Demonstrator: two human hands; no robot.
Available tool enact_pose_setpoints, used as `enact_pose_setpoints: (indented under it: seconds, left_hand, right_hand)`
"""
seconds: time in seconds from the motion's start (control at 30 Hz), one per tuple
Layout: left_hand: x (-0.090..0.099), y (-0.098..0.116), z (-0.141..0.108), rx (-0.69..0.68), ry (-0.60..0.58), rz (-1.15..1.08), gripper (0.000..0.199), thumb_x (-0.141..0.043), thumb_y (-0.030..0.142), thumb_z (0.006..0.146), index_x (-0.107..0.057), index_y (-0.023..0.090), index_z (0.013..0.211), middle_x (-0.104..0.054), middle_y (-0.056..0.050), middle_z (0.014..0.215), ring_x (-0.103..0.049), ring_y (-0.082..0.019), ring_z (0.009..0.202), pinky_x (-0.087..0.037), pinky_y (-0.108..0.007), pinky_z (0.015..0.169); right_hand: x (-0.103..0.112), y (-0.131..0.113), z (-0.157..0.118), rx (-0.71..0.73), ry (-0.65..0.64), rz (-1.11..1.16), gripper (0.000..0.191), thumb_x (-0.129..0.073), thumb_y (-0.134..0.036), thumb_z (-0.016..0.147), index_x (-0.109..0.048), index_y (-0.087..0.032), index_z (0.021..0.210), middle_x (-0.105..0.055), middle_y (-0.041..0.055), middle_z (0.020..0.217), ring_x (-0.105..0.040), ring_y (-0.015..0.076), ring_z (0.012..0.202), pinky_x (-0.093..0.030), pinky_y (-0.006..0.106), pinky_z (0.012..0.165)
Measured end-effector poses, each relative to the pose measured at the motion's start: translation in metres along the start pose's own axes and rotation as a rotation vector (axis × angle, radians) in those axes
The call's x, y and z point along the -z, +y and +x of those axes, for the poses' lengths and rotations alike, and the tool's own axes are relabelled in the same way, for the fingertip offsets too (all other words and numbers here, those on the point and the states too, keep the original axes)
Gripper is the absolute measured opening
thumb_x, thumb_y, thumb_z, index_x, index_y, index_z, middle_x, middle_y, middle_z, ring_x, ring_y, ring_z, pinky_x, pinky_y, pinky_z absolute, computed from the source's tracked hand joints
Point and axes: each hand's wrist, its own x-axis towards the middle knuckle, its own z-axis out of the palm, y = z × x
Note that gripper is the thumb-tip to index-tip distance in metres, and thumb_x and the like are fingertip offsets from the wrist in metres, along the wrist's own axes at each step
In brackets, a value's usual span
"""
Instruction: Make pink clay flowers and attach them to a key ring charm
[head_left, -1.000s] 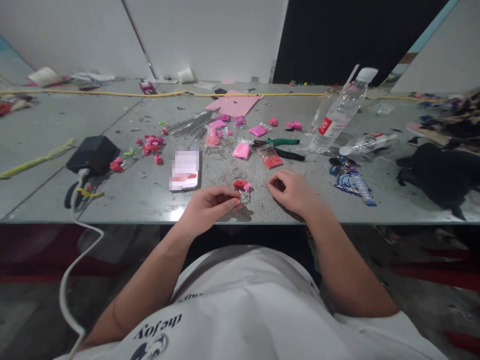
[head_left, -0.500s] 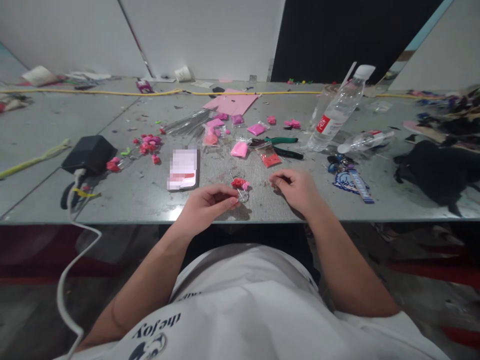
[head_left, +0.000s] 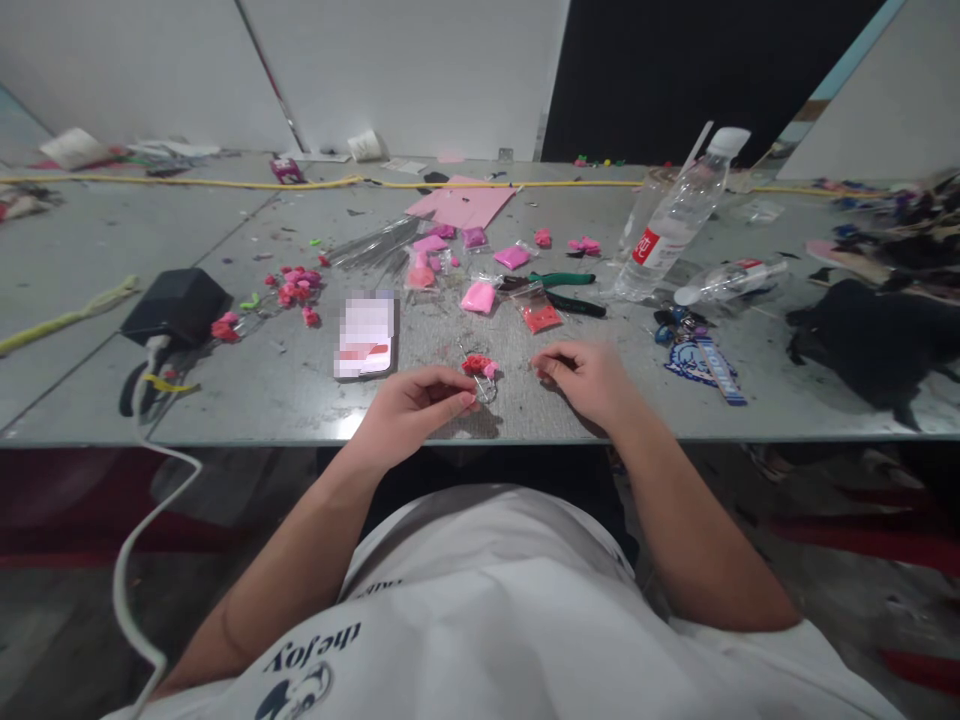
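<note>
Near the table's front edge, my left hand [head_left: 420,408] pinches a thin wire piece that carries a small red and pink clay shape [head_left: 480,366]. The shape sits just beyond my fingertips, with a loop of wire below it. My right hand [head_left: 585,378] is to the right, apart from the piece, its thumb and fingers pressed together; whatever is between them is too small to make out. Beyond my hands lie a bag of red clay [head_left: 541,316], a bag of pink clay [head_left: 478,295] and green-and-black-handled pliers [head_left: 562,280].
A phone [head_left: 366,338] lies left of my left hand. Further left are red clay pieces [head_left: 296,285] and a black adapter [head_left: 177,308] with a white cable. At the right stand a bottle [head_left: 679,220], a lying bottle [head_left: 739,282], a keychain [head_left: 705,368] and black cloth [head_left: 855,335].
My right hand has shifted very slightly to the left. My left hand and the wire piece have hardly moved.
</note>
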Motion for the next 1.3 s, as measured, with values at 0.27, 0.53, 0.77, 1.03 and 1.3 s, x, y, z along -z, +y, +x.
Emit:
enact_pose_setpoints:
  seconds: [0.27,0.53,0.77,1.03,1.3]
  left_hand:
    - [-0.001,0.0,0.0,-0.002,0.006,-0.02,0.026,-0.096,0.036,0.079,-0.085,0.02,0.095,-0.083,-0.006,0.093,-0.08,-0.019,0.085,-0.068,-0.03,0.083]
    - [0.002,-0.003,-0.001,-0.003,-0.006,0.001,0.025,-0.095,0.036,0.08,-0.085,0.02,0.097,-0.083,-0.006,0.094,-0.081,-0.019,0.086,-0.067,-0.028,0.082]
    - [0.001,-0.002,-0.002,-0.005,-0.016,-0.024,0.021,-0.094,0.033,0.081,-0.086,0.022,0.097,-0.083,-0.004,0.094,-0.08,-0.016,0.087,-0.066,-0.024,0.083]
    - [0.0,-0.001,-0.001,-0.009,-0.011,-0.024,0.023,-0.095,0.034,0.08,-0.085,0.02,0.096,-0.083,-0.005,0.092,-0.08,-0.017,0.085,-0.067,-0.026,0.082]
    - [0.0,-0.001,-0.001,-0.012,-0.014,-0.021,0.025,-0.094,0.035,0.081,-0.084,0.019,0.097,-0.083,-0.005,0.092,-0.08,-0.018,0.085,-0.066,-0.027,0.081]
  right_hand:
    - [0.0,-0.008,0.001,0.115,-0.077,-0.199,0.013,-0.081,-0.031,0.092,-0.081,-0.023,0.082,-0.078,0.0042,0.084,-0.068,0.0209,0.078,-0.052,0.035,0.073]
    - [0.005,-0.006,0.001,0.241,-0.185,-0.244,0.01,-0.079,-0.026,0.094,-0.087,-0.023,0.099,-0.076,0.0065,0.099,-0.071,0.0243,0.098,-0.054,0.04,0.092]
    - [0.005,-0.003,0.003,0.058,-0.149,-0.16,0.019,-0.066,-0.028,0.101,-0.084,-0.024,0.106,-0.083,0.0068,0.105,-0.075,0.0249,0.097,-0.056,0.04,0.088]
    - [0.003,-0.004,0.006,0.012,-0.137,-0.141,0.015,-0.077,-0.037,0.091,-0.081,-0.022,0.089,-0.08,0.0047,0.09,-0.069,0.0217,0.081,-0.051,0.035,0.074]
    - [-0.009,-0.008,0.02,-0.087,-0.053,-0.287,0.018,-0.077,-0.036,0.093,-0.072,-0.021,0.084,-0.071,0.0018,0.077,-0.061,0.0177,0.071,-0.042,0.032,0.068]
